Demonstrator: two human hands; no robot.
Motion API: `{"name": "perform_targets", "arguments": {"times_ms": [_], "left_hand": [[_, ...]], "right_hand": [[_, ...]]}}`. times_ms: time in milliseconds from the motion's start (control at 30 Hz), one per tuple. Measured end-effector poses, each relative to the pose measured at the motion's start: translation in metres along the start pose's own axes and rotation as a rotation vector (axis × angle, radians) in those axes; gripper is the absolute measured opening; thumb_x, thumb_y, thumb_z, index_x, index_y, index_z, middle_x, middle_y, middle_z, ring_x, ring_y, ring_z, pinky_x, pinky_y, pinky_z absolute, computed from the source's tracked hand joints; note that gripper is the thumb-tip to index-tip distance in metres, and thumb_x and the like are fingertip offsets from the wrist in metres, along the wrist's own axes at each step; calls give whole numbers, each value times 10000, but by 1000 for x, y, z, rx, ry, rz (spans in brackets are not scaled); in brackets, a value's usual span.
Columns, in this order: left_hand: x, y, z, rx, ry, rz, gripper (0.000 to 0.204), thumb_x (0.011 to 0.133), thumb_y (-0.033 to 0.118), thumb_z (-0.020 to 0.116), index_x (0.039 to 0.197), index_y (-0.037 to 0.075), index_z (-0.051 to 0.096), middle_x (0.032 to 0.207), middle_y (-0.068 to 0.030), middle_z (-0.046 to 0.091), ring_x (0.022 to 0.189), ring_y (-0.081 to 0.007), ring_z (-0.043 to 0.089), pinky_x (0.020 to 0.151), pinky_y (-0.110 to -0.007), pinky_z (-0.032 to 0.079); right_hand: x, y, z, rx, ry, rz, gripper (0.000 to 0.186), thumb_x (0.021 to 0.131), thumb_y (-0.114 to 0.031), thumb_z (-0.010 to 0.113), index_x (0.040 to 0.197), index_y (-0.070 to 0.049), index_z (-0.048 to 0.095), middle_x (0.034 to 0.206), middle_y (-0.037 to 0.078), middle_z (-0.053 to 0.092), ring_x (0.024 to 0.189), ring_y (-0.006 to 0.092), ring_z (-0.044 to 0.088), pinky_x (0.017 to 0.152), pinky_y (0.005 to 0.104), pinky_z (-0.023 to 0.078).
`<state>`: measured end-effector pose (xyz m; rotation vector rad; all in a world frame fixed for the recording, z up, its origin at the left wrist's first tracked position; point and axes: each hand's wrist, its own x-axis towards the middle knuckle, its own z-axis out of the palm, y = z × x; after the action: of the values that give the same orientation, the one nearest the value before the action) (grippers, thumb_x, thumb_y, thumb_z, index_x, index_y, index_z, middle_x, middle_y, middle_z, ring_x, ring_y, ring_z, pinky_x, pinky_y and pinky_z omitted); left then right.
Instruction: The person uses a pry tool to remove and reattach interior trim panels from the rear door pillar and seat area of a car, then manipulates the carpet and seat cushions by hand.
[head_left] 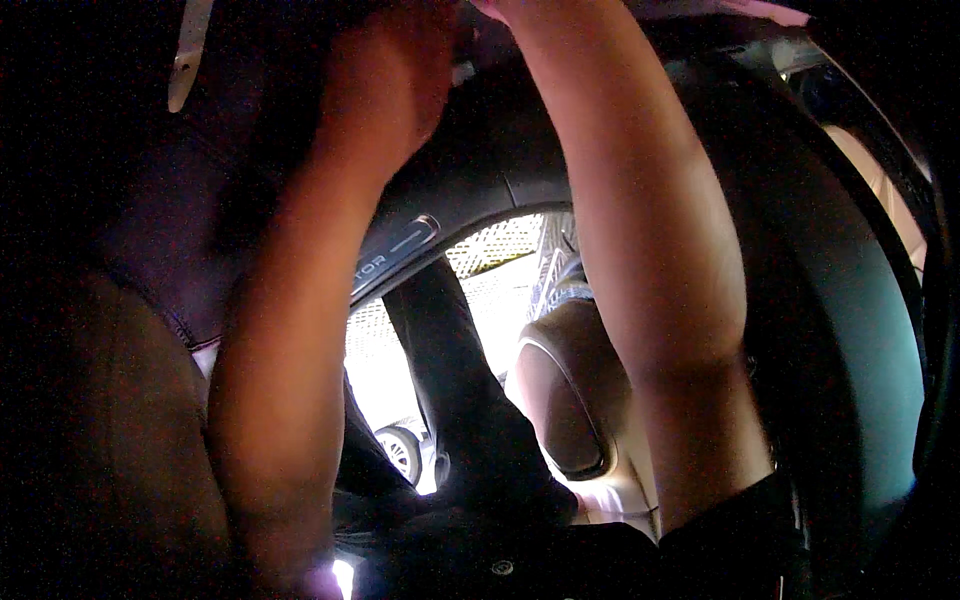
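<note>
Both my forearms reach up to the top edge inside a dark vehicle interior. My left hand (393,55) is in shadow against dark trim, its fingers hidden. My right hand (492,8) is cut off at the top edge, so what it touches cannot be made out. Below them runs a curved dark sill (512,175) with a lettered metal plate (398,243). A pale strip with a hole (185,55) shows at the upper left.
Dark padded trim (180,230) fills the left. Through the bright opening show dark-clothed legs (450,390), a small wheel (400,453) and a padded beige-brown piece (560,400). A broad dark curved panel (850,320) rises along the right.
</note>
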<state>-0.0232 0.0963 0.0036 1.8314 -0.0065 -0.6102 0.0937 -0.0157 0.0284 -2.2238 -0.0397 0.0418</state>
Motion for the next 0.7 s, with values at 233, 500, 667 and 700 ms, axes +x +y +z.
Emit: {"name": "perform_targets", "arguments": {"times_ms": [233, 500, 667, 700], "left_hand": [[13, 13, -9, -363, -171, -212, 347, 1041, 213, 580, 1342, 41, 597, 1289, -176, 660, 1174, -330, 635, 988, -434, 524], [-8, -28, -10, 452, -111, 187, 244, 1022, 137, 595, 1244, 51, 651, 1139, -171, 720, 1054, -342, 696, 871, -451, 602], [-28, -17, -26, 324, -100, 155, 256, 1014, 136, 600, 1249, 46, 648, 1149, -179, 715, 1056, -355, 693, 882, -461, 596], [-28, -18, -26, 312, -101, 156, 259, 1013, 135, 601, 1250, 45, 648, 1151, -180, 714, 1056, -358, 692, 884, -463, 595]], "right_hand": [[47, 63, 61, -171, -80, -40, 601, 1082, -500, 402, 1178, 13, 700, 1198, 289, 676, 1111, 470, 639, 990, 506, 500], [-23, -31, -16, -20, 65, -31, 505, 1086, -393, 434, 1108, 37, 699, 992, 282, 709, 999, 496, 662, 908, 536, 510], [-44, -27, -27, 182, 136, -88, 509, 1088, -397, 430, 1079, 37, 696, 983, 274, 711, 985, 483, 666, 901, 529, 509], [-45, -25, -28, 191, 134, -87, 510, 1088, -398, 429, 1074, 37, 696, 981, 272, 711, 983, 480, 667, 899, 528, 509]]}}
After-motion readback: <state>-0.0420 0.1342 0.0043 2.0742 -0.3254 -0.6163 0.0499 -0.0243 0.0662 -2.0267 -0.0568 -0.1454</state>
